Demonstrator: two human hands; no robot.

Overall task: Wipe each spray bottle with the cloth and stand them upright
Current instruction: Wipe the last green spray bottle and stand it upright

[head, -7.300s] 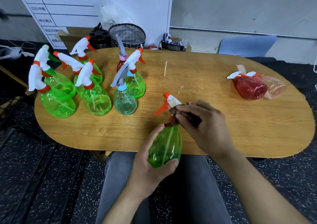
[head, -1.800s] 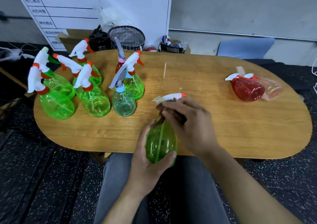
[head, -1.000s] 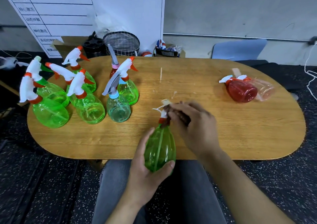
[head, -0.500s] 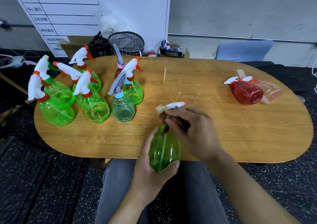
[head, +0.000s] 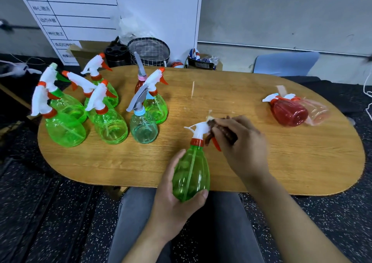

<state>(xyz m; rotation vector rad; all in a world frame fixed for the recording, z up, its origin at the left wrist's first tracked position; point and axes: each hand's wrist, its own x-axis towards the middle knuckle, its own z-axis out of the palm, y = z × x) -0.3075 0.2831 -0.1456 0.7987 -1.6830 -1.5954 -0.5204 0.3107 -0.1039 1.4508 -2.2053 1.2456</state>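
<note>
Far left of the worktop [head: 291, 168]: cluster of upright spray bottles [head: 104, 109], mostly green, plus a pale teal bottle [head: 143, 129] with a grey head and a dark red one behind; count and positions match every earlier frame, so no bottle has been added to the stood group over the interval. Centre, at the near edge: the left hand [head: 171, 200] cups the base of the green bottle [head: 191, 174] in work, fingers and thumb curled round its body, bottle tilted with its head pointing away over the worktop. Compared with half a second ago the white spray head [head: 199, 129] has been turned: the nozzle then pointed right with its orange tip showing; now the white part juts left and the orange trigger [head: 216, 145] hangs to the right, under the right hand. Judgement: the bottle is being rotated in the left hand to present fresh faces of the head to the cloth. The right hand [head: 241, 148] pinches the dark brown cloth [head: 223, 131] between curled fingers and presses it against the head and neck, as in all earlier frames; wiping has stayed at the head, while the body shows no cloth contact at present. Right: a red bottle [head: 289, 111] and a pale pink bottle [head: 316, 111] lie on their sides, touching, unmoved throughout. Judgement: two bottles remain unwiped after this one; the current bottle is not yet stood upright.
</note>
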